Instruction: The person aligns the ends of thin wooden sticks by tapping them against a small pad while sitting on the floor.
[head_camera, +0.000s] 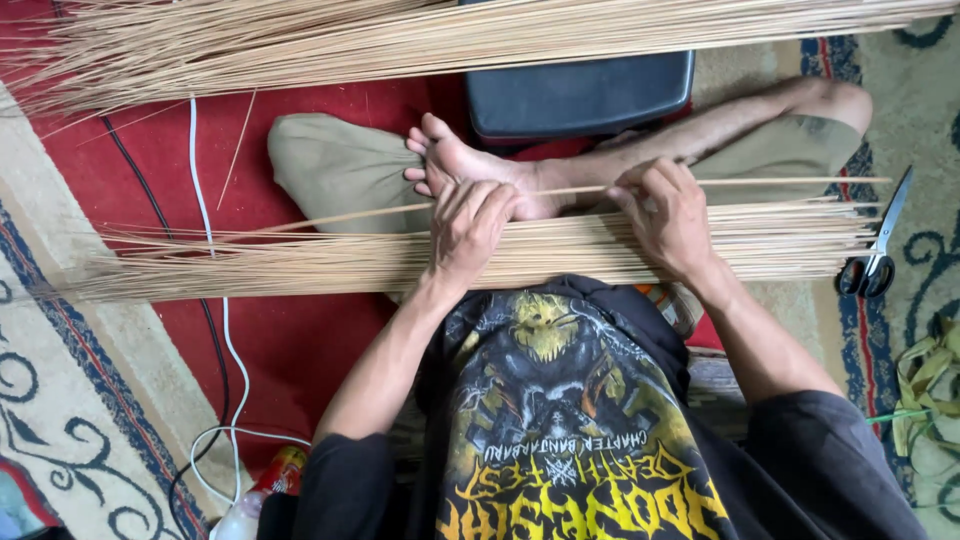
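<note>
A long flat bundle of thin pale sticks (300, 262) lies across my lap, over my crossed legs. My left hand (468, 228) rests palm down on its middle, fingers curled over the sticks. My right hand (668, 215) lies on the bundle further right and pinches a single stick (790, 182) that runs a little above the rest. My bare foot (455, 160) shows just beyond the hands.
A second, larger spread of sticks (400, 40) crosses the top. A dark flat cushion (580, 92) lies beyond my legs. Scissors (878, 262) rest on the patterned rug at right. White and black cables (215, 330) run down the red mat at left, near a plastic bottle (262, 500).
</note>
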